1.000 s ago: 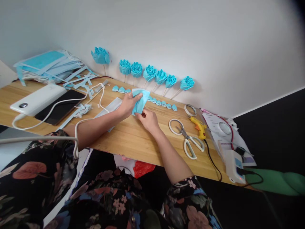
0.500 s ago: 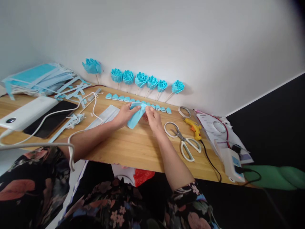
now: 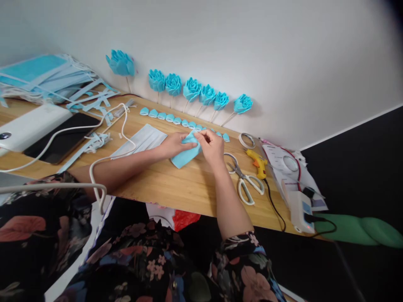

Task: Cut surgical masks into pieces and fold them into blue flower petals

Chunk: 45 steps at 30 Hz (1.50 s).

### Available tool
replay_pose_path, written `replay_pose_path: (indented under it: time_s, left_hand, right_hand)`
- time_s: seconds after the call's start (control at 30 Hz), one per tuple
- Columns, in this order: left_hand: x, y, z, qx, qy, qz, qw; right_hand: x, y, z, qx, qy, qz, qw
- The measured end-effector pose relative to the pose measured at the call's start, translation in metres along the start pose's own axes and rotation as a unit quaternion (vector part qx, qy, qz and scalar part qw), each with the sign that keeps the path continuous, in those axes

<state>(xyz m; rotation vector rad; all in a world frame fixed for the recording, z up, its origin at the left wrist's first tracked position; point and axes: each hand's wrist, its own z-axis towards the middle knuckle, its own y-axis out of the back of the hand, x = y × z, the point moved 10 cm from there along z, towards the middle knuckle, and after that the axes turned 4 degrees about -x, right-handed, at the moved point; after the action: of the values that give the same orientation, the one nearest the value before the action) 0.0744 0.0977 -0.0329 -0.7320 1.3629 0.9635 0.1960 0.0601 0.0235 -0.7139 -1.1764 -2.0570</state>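
A piece of light blue mask fabric (image 3: 184, 157) is held above the wooden table between both hands. My left hand (image 3: 176, 144) grips its left side, thumb on top. At its upper right corner, my right hand (image 3: 212, 144) pinches the edge with thumb and forefinger. Just behind the hands runs a row of small folded blue petals (image 3: 170, 118), partly covered by my right hand. A pleated face mask (image 3: 143, 140) lies flat to the left. Several blue fabric roses (image 3: 192, 89) on thin sticks lean against the wall.
Right of my hands lie scissors (image 3: 247, 184), a yellow glue gun (image 3: 258, 163), a tape roll (image 3: 247, 140) and a power strip (image 3: 300, 212). On the left are a stack of masks (image 3: 40, 75), cut strips, a white power bank (image 3: 34, 126), a dark phone (image 3: 59, 140) and a looping white cable (image 3: 91, 174).
The view has shifted a little. My right hand has turned and bunched its fingers at the fabric's upper corner, and the fabric lies more level, still held by both hands.
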Motion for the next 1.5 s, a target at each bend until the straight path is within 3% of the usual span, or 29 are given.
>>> replay_pose_path:
  time_s: [0.17,0.47,0.67,1.03,1.23,1.37,1.5]
  left_hand:
    - [0.003,0.002,0.002,0.006,0.015,-0.031,0.999]
    - [0.003,-0.003,0.002,0.053,0.016,0.001,0.998]
    - [0.004,-0.010,0.003,0.083,0.004,-0.022,0.996]
    - [-0.004,-0.006,0.005,0.088,-0.042,0.012,0.995]
    - [-0.016,-0.002,0.007,0.121,-0.010,-0.025,0.992]
    - [-0.041,0.006,0.005,0.079,-0.021,-0.082,0.993]
    - [-0.045,-0.005,-0.002,0.091,-0.031,-0.036,0.995]
  right_hand:
    - [-0.007,0.033,0.006,-0.066,0.012,-0.002,0.998]
    - [-0.019,0.058,0.009,-0.091,-0.008,-0.019,0.996]
    - [-0.019,0.063,0.008,-0.101,-0.025,0.005,0.995]
    - [-0.020,0.069,0.008,-0.119,-0.022,0.029,0.992]
    - [-0.013,0.051,0.006,-0.083,-0.011,-0.001,0.996]
    - [0.007,0.022,0.000,-0.022,0.043,-0.069,0.996]
    - [0.023,0.005,-0.007,0.007,0.078,-0.081,0.994]
